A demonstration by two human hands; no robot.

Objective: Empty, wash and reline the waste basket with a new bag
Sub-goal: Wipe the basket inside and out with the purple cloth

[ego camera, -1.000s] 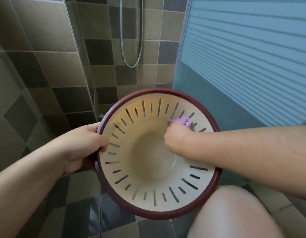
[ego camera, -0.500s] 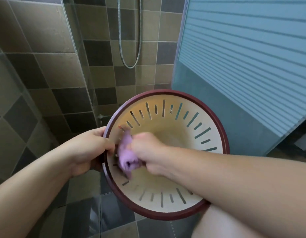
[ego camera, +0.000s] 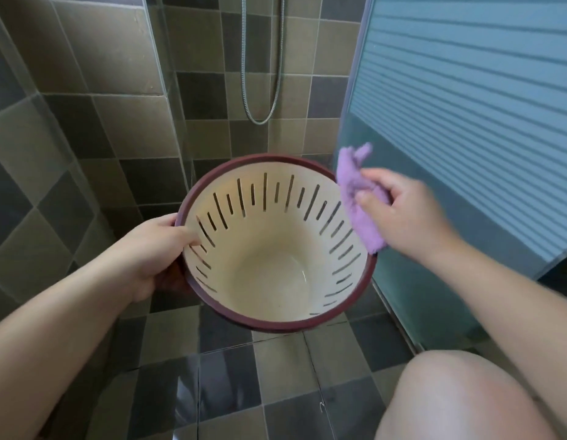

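A cream waste basket (ego camera: 269,277) with slotted walls and a dark red rim is held in the air over the shower floor, its mouth tilted toward me. It is empty inside, with no bag. My left hand (ego camera: 155,246) grips its left rim, thumb inside against the slots. My right hand (ego camera: 403,214) holds a purple cloth (ego camera: 355,198) just outside the basket's right rim, the cloth hanging over the rim edge.
Tiled shower walls rise at left and behind, with a metal shower hose (ego camera: 263,74) hanging at the back. A frosted glass shower door (ego camera: 466,122) stands at the right. Wet grey floor tiles (ego camera: 244,385) lie below. My bare knee (ego camera: 460,398) is at the lower right.
My right hand, which was rubbing the cloth round the inside of the basket, has lifted out to the right rim. The basket has tipped so its bottom shows.
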